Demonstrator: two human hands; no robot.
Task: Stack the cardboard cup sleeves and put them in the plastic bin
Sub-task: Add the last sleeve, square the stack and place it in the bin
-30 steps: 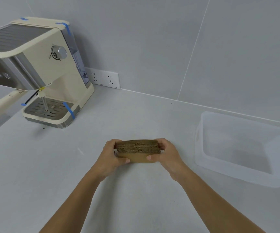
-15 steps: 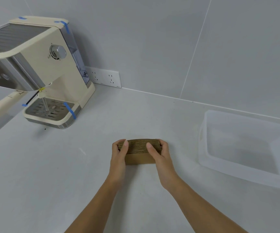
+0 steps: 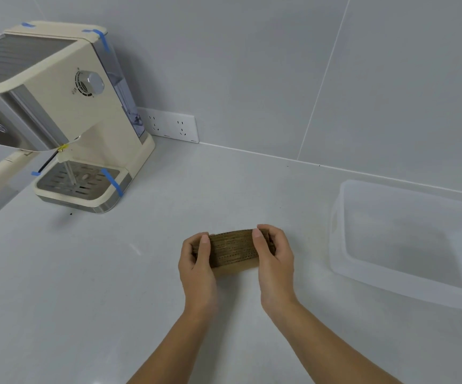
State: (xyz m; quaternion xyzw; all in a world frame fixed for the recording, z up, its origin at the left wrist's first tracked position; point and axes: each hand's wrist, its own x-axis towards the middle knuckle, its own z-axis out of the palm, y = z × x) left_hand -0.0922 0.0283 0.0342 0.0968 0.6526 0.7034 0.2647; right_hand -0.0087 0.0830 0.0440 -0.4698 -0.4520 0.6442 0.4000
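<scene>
A stack of flattened brown cardboard cup sleeves (image 3: 234,252) sits on the white counter, its corrugated edges facing up. My left hand (image 3: 198,266) clasps the stack's left end, thumb on top. Gripping the right end the same way is my right hand (image 3: 275,260). The clear plastic bin (image 3: 338,231) stands to the right of the stack, a short gap away, and nothing shows inside it.
A cream espresso machine (image 3: 85,112) with blue tape strips stands at the back left by the wall. A white double socket (image 3: 169,126) is on the wall behind it. The grey tiled wall runs along the counter's far edge.
Both hands shifted from cupping the stack's sides to resting over its ends with thumbs on top. The stack has moved a little toward the right.
</scene>
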